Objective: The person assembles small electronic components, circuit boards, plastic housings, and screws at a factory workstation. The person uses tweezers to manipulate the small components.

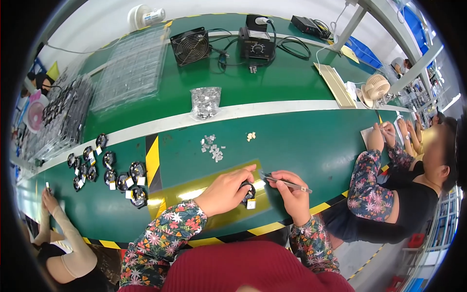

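My left hand [224,189] is closed on the edge of a small round black device [250,191] with a white tag at its near side. The device rests on a see-through amber mat [226,220]. In my right hand [295,200] a pair of metal tweezers [297,187] is pinched, its tips pointing left, just beyond the device. Whether the tips hold anything is too small to tell. Small grey square pieces [212,148] lie scattered beyond the mat, with a little cluster of pale yellow bits [251,136] to their right.
Several similar black devices [138,170] stand on the left of the green bench. Behind are a bag of small parts [205,102], a black fan [190,46], a black control box [256,46] and stacked clear trays [131,68]. Co-workers sit at right [389,199] and left [68,238].
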Available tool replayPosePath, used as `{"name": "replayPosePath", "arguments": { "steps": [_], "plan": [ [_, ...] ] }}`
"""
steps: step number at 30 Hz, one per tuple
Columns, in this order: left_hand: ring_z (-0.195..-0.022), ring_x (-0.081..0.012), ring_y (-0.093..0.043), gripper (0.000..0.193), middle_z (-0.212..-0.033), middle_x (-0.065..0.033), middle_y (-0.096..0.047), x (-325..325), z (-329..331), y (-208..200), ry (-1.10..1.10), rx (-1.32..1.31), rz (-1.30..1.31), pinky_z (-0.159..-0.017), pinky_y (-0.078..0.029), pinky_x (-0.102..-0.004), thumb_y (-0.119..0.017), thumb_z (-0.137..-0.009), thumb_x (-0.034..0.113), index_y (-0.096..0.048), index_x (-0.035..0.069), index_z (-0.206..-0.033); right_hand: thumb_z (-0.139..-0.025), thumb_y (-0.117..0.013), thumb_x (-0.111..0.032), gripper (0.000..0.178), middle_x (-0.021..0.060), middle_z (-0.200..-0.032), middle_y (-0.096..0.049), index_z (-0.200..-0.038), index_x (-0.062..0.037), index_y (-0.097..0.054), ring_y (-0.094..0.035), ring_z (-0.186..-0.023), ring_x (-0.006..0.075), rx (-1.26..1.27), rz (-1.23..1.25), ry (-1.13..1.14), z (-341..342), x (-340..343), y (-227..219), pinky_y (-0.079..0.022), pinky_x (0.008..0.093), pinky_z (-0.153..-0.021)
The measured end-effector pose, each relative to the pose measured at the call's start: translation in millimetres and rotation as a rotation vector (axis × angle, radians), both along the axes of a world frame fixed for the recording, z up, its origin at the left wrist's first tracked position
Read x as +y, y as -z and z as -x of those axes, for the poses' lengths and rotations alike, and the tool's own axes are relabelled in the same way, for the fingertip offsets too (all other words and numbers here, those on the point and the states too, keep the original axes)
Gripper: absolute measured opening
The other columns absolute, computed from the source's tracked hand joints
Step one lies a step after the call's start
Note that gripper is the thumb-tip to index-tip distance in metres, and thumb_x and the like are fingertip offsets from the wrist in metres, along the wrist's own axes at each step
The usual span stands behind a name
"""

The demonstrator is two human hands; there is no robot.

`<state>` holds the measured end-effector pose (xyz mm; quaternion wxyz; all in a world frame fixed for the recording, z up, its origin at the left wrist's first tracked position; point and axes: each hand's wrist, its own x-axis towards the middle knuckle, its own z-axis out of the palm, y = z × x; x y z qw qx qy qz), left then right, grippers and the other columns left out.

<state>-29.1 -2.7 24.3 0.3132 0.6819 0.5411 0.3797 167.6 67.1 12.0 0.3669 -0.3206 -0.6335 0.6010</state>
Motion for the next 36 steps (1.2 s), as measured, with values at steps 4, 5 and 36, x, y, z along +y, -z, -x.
{"name": "replayPosePath", "arguments": {
  "steps": [4, 5, 36],
  "plan": [
    [-0.109, -0.0345, -0.049, 0.011, -0.111, -0.0225, -0.054, 0.8, -0.1, 1.6, 0.024, 0.015, -0.007, -0.082, -0.045, -0.0399, -0.050, -0.078, 0.001, -0.045, 0.000, -0.089, -0.085, -0.052, 0.000, 0.014, 0.0142, -0.104, -0.055, -0.096, 0.0057, -0.058, -0.060, -0.090, 0.0202, 0.034, -0.036, 0.077, 4.6, -1.2, 2.7, -0.052, 0.0294, -0.080],
    [-0.101, -0.0350, -0.053, 0.012, -0.117, -0.0200, -0.052, 1.8, 0.6, 5.1, 0.026, 0.017, -0.011, -0.079, -0.046, -0.0386, -0.051, -0.079, 0.003, -0.046, 0.003, -0.090, -0.085, -0.052, 0.000, 0.013, 0.0141, -0.104, -0.055, -0.096, 0.0057, -0.058, -0.060, -0.089, 0.0201, 0.023, -0.047, 0.092, 5.0, -1.5, 3.1, -0.052, 0.0292, -0.080],
    [-0.084, -0.0281, -0.061, 0.012, -0.112, -0.0158, -0.057, 3.0, -1.6, -2.1, -0.021, 0.008, 0.049, -0.073, -0.047, -0.0349, -0.053, -0.080, 0.005, -0.050, 0.002, -0.092, -0.088, -0.050, -0.005, 0.020, 0.0170, -0.098, -0.060, -0.106, 0.0019, -0.050, -0.062, -0.086, 0.0219, 0.261, 0.438, 0.209, 13.3, 12.8, -13.4, -0.052, 0.0290, -0.076]
  ]
}}
